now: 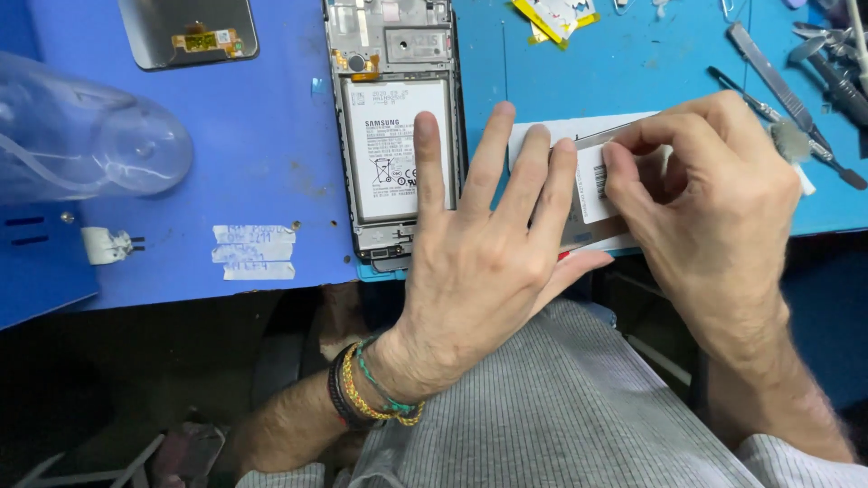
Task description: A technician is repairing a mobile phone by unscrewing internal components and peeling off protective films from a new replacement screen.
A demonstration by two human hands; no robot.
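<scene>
Head view: two hands work at the near edge of a blue mat [271, 163]. The left hand [479, 262] lies flat with its fingers spread wide. Its pointer finger rests on the white battery [391, 149] inside an open phone [391, 136]. Its other three fingers press down on a flat white sleeve [551, 136], and its thumb sits at the sleeve's near edge. The right hand [714, 199] has its fingers bent and close together, and its fingertips pinch a white label [592, 190] on a grey part that lies on the sleeve. The label sits just past the tips of the left hand's fingers, between the two hands.

How far along, as I judge it: the phone's back is already off and its insides show, so the opening is done. The label seems partly lifted and is not off yet. The phone is not closed up.

Counting: one open phone, one battery, one sleeve, one label. One loose grey panel [190, 32] lies far past the left fingers. One clear plastic bottle [81, 136] lies far to that hand's left. Strips of white tape [255, 251] sit near the left wrist; I cannot count them surely. Several metal tools [787, 90] lie just beyond the right knuckles, too crowded to count.
</scene>
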